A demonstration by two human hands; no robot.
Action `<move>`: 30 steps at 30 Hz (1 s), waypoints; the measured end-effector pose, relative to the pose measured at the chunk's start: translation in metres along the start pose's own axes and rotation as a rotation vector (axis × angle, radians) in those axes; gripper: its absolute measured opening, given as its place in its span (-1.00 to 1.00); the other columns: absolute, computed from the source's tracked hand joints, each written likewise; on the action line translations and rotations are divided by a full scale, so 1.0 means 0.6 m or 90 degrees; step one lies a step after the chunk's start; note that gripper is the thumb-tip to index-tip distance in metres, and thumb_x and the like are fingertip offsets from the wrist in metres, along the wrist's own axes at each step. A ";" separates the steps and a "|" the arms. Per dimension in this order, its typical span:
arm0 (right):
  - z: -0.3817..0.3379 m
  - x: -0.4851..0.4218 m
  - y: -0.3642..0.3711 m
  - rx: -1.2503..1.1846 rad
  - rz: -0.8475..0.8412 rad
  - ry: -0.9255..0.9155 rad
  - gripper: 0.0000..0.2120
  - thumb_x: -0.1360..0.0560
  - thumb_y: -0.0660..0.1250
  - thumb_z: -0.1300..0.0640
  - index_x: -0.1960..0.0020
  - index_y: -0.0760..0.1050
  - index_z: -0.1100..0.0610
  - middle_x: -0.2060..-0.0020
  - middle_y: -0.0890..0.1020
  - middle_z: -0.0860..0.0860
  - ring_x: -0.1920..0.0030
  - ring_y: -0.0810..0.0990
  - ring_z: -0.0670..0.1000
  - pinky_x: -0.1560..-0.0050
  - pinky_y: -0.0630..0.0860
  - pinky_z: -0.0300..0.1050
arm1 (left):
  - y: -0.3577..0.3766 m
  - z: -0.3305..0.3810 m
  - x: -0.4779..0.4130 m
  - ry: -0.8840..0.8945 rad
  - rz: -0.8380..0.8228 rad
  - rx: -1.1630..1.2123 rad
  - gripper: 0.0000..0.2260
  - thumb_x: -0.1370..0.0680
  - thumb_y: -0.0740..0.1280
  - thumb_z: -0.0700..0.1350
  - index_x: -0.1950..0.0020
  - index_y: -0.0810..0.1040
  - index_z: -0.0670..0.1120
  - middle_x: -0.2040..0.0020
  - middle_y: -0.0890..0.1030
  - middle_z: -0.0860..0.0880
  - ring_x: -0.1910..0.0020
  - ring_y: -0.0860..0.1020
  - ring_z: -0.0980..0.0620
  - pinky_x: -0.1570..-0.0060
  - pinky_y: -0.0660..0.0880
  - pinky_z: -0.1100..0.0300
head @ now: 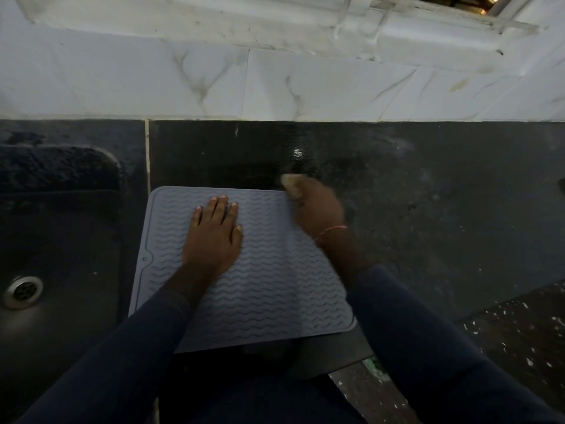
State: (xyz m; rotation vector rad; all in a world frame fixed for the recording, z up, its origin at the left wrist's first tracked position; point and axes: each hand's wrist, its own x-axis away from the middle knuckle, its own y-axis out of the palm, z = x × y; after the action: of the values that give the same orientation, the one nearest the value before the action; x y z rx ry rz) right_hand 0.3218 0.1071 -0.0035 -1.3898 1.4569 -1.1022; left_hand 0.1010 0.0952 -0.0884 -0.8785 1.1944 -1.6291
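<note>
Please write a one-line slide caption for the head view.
Left hand flat on a grey mat on a dark counter; right hand grips a pale, blurred wad at the mat's far edge.

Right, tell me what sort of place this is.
Probably a kitchen: a dark stone counter with a sunken sink and drain at left, marble-look wall tiles behind. The left hand presses a ribbed mat flat; the right hand grips what looks like a sponge at its far edge.

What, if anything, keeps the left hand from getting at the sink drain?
Likely yes, it can reach. The left hand rests flat on the mat, holding nothing, and the drain lies to its left in the sink, with only the rim between.
</note>
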 end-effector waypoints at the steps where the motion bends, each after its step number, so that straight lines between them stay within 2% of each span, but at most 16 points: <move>1: -0.038 0.002 0.029 0.050 -0.040 -0.059 -0.58 -0.54 0.21 0.13 -0.40 0.38 -0.02 -0.37 0.44 0.04 -0.23 0.50 0.15 -0.13 0.49 0.02 | 0.000 0.001 0.001 0.001 0.003 -0.002 -0.49 -0.65 -0.06 0.11 -0.57 0.08 -0.05 -0.58 0.09 -0.10 -0.56 0.00 -0.07 -0.51 -0.07 -0.10; 3: -0.080 0.010 0.071 0.175 -0.120 -0.108 -0.52 -0.56 0.20 0.13 -0.47 0.27 0.00 -0.48 0.26 0.04 -0.32 0.36 0.18 -0.12 0.48 0.09 | -0.002 0.001 0.002 0.000 0.003 -0.017 -0.48 -0.64 -0.06 0.11 -0.57 0.08 -0.05 -0.58 0.09 -0.10 -0.56 0.01 -0.07 -0.51 -0.07 -0.10; 4: -0.073 0.012 0.073 0.210 -0.130 -0.123 -0.52 -0.57 0.20 0.11 -0.48 0.25 -0.01 -0.50 0.23 0.02 -0.34 0.32 0.18 -0.12 0.47 0.11 | -0.003 0.000 0.001 0.000 0.000 -0.019 -0.48 -0.64 -0.07 0.11 -0.57 0.07 -0.04 -0.58 0.09 -0.10 -0.56 0.00 -0.07 -0.51 -0.08 -0.10; 6: -0.002 0.010 0.050 0.247 -0.128 -0.114 -0.57 -0.60 0.17 0.07 -0.46 0.28 -0.06 -0.46 0.30 -0.02 -0.33 0.34 0.18 -0.12 0.45 0.09 | -0.004 -0.001 0.001 0.004 -0.007 -0.008 -0.49 -0.65 -0.06 0.10 -0.58 0.05 -0.04 -0.58 0.06 -0.10 -0.56 -0.02 -0.06 -0.52 -0.10 -0.08; 10: 0.146 0.025 -0.018 0.297 -0.120 0.047 -0.66 -0.58 0.15 0.02 -0.33 0.43 -0.15 -0.30 0.51 -0.06 -0.23 0.44 0.17 -0.06 0.54 0.03 | -0.005 -0.002 0.002 0.005 -0.002 0.002 -0.48 -0.65 -0.05 0.10 -0.58 0.05 -0.05 -0.58 0.07 -0.10 -0.56 -0.02 -0.06 -0.52 -0.09 -0.09; 12: 0.134 0.004 -0.037 0.243 -0.150 0.154 -0.69 -0.50 0.22 0.03 -0.21 0.55 -0.04 -0.16 0.62 0.04 -0.16 0.55 0.19 -0.08 0.56 0.04 | -0.004 0.000 0.002 0.003 -0.002 0.003 -0.48 -0.64 -0.06 0.10 -0.58 0.05 -0.05 -0.58 0.07 -0.10 -0.56 -0.01 -0.06 -0.52 -0.08 -0.09; 14: 0.087 -0.027 -0.039 0.141 -0.120 0.186 -0.74 -0.46 0.28 0.01 -0.07 0.60 0.09 -0.05 0.65 0.12 -0.08 0.62 0.21 -0.03 0.56 0.01 | -0.005 0.001 0.003 0.005 -0.006 0.004 -0.47 -0.64 -0.06 0.11 -0.58 0.04 -0.04 -0.58 0.07 -0.10 -0.56 -0.02 -0.06 -0.52 -0.08 -0.10; 15: 0.056 -0.038 -0.033 0.096 -0.079 0.150 -0.74 -0.47 0.28 0.02 -0.07 0.60 0.09 -0.03 0.66 0.12 -0.06 0.63 0.21 -0.01 0.55 0.00 | -0.006 -0.001 0.003 0.008 -0.007 0.006 -0.47 -0.64 -0.06 0.13 -0.58 0.03 -0.02 -0.58 0.07 -0.10 -0.56 -0.02 -0.07 -0.51 -0.09 -0.10; 17: -0.018 -0.044 -0.004 0.059 -0.035 0.017 -0.70 -0.48 0.24 0.10 -0.19 0.55 0.02 -0.12 0.63 0.06 -0.11 0.60 0.18 -0.07 0.55 0.00 | -0.006 -0.002 0.006 0.027 -0.005 0.010 -0.46 -0.63 -0.05 0.16 -0.58 0.02 0.02 -0.58 0.07 -0.11 -0.56 -0.01 -0.08 -0.51 -0.09 -0.11; 20: -0.079 -0.018 0.061 0.161 -0.137 -0.112 -0.58 -0.55 0.20 0.12 -0.40 0.37 0.01 -0.37 0.42 0.02 -0.25 0.43 0.17 -0.10 0.52 0.08 | -0.006 -0.002 0.009 0.048 -0.009 -0.023 -0.44 -0.61 -0.09 0.22 -0.56 0.10 0.02 -0.58 0.09 -0.10 -0.56 0.02 -0.08 -0.51 -0.11 -0.12; 22: -0.045 -0.005 0.069 0.228 -0.128 -0.118 -0.62 -0.58 0.18 0.07 -0.39 0.38 0.00 -0.35 0.44 0.03 -0.25 0.40 0.16 -0.07 0.49 0.06 | -0.006 -0.003 0.010 0.041 -0.016 -0.036 -0.41 -0.58 -0.14 0.23 -0.56 0.12 0.02 -0.58 0.08 -0.10 -0.56 0.00 -0.07 -0.51 -0.12 -0.12; 24: 0.027 0.001 0.045 0.267 -0.092 -0.075 -0.71 -0.59 0.15 0.04 -0.27 0.48 -0.06 -0.22 0.56 -0.03 -0.19 0.45 0.13 -0.04 0.50 0.01 | -0.005 -0.006 0.012 0.042 -0.016 -0.024 -0.40 -0.56 -0.18 0.23 -0.57 0.08 0.04 -0.59 0.05 -0.09 -0.56 -0.02 -0.07 -0.51 -0.14 -0.12; 27: 0.135 0.010 -0.007 0.274 -0.103 0.082 -0.74 -0.57 0.18 0.06 -0.19 0.54 0.00 -0.14 0.62 0.02 -0.20 0.49 0.16 -0.07 0.54 0.02 | -0.005 -0.006 0.010 0.040 -0.020 -0.023 -0.41 -0.57 -0.18 0.22 -0.58 0.05 0.05 -0.59 0.03 -0.08 -0.57 -0.04 -0.06 -0.51 -0.16 -0.11; 30: 0.122 0.002 -0.038 0.258 -0.137 0.150 -0.76 -0.50 0.23 0.10 -0.10 0.58 0.08 -0.08 0.65 0.12 -0.12 0.60 0.20 -0.07 0.56 0.05 | -0.002 -0.005 0.010 0.036 -0.027 -0.022 -0.44 -0.60 -0.12 0.21 -0.58 0.04 0.07 -0.59 0.02 -0.07 -0.57 -0.06 -0.05 -0.51 -0.17 -0.11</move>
State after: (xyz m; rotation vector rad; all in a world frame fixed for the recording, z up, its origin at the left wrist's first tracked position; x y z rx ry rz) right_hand 0.3981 0.1017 -0.0022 -1.1732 1.1691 -1.6429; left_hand 0.0960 0.0905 -0.0879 -0.8897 1.2541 -1.6811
